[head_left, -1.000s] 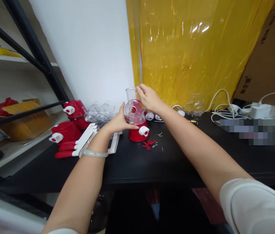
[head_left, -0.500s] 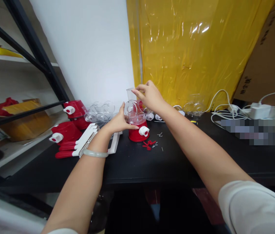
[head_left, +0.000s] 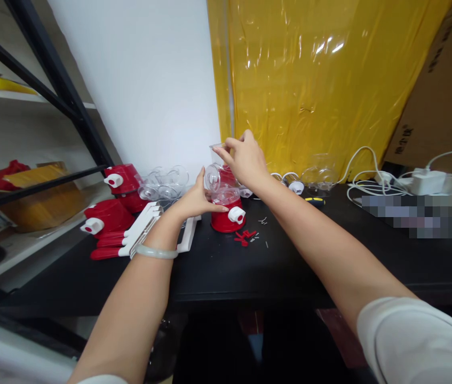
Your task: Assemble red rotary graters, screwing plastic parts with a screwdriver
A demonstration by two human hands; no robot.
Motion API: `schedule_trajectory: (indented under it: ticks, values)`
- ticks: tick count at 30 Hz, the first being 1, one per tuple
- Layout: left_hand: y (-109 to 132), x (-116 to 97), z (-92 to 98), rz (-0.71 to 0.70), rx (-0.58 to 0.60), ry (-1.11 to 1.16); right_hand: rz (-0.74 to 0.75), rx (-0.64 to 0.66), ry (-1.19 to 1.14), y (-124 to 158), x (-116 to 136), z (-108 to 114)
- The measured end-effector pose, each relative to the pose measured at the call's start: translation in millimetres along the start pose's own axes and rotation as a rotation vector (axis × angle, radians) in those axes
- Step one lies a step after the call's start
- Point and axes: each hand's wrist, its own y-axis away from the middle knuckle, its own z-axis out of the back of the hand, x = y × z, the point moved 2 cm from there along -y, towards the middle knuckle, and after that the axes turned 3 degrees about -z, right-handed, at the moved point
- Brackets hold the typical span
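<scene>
A red base (head_left: pixel 227 221) with a white knob (head_left: pixel 237 215) stands on the black table. Clear round plastic housing (head_left: pixel 226 195) sits on top of it. My left hand (head_left: pixel 194 201) grips this assembly from the left, thumb across the red front and fingers partly hidden behind. Above it, my right hand (head_left: pixel 248 160) pinches the thin edge of a clear plastic part (head_left: pixel 216 146). Whether that part is joined to the housing I cannot tell. Small red plastic pieces (head_left: pixel 245 237) and several metal pins (head_left: pixel 263 221) lie right in front of the base.
More red bases (head_left: pixel 109 217) and white-and-red handles (head_left: pixel 140 234) lie at left, beside clear housings (head_left: pixel 165 182). Metal drums with white ends (head_left: pixel 293 182), a yellow-black tool (head_left: pixel 314 201) and clear parts (head_left: pixel 319 176) are behind my right arm. White cables and chargers (head_left: pixel 428 182) lie far right.
My right hand has turned and shifted slightly, and the clear part in its fingers now shows mostly as a thin edge. The left hand and the red base have stayed put.
</scene>
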Motion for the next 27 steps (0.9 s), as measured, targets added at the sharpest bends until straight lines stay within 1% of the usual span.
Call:
schedule_trajectory:
  ticks: [4,10,16,21,27]
  values:
    - [0.0,1.0,-0.1,-0.011,0.012,0.028,-0.005,-0.011,0.014,0.3,0.4,-1.1]
    - [-2.9,7.6,1.5,-0.041,-0.028,0.002,-0.011,-0.009,0.012,0.0,0.5,-2.2]
    - [-1.8,5.1,0.8,-0.020,0.011,0.054,-0.019,0.011,0.022,1.3,1.8,-1.4]
    - [-1.9,5.2,1.1,-0.012,0.006,0.022,-0.025,0.050,0.050,3.4,0.4,-5.5]
    - [-2.3,9.1,1.3,-0.052,0.019,0.056,0.000,0.021,-0.015,-0.6,-6.2,-8.9]
